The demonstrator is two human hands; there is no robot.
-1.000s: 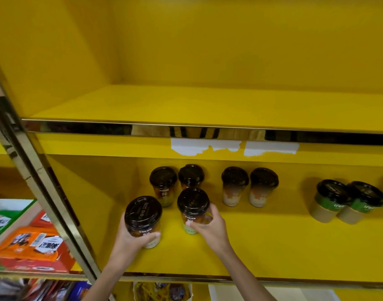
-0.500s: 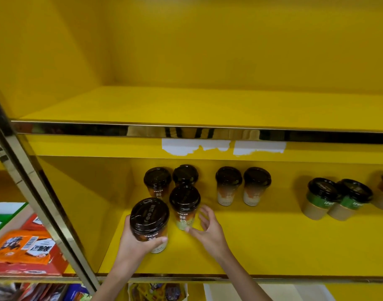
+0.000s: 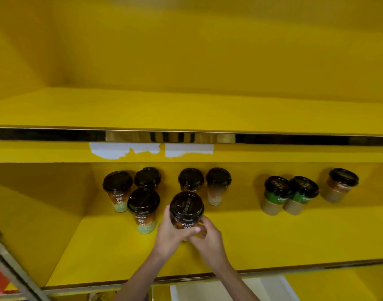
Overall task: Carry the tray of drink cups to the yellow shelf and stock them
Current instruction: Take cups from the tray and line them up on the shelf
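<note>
A drink cup with a dark lid is held over the lower yellow shelf. My left hand grips its side from the left and my right hand closes on it from the right. Just left of it stands a placed cup, with two more cups behind. Directly behind the held cup stand two cups. Three brown-sleeved cups sit further right. The tray is not clearly visible.
The upper yellow shelf holds nothing in view; its front edge has a mirrored strip and torn white labels. A metal upright runs at the lower left. A white box sits below the shelf.
The left hand carried its cup to the right, past the cup that now stands in front. The right hand, open before, has closed on the same cup. The view shifted right.
</note>
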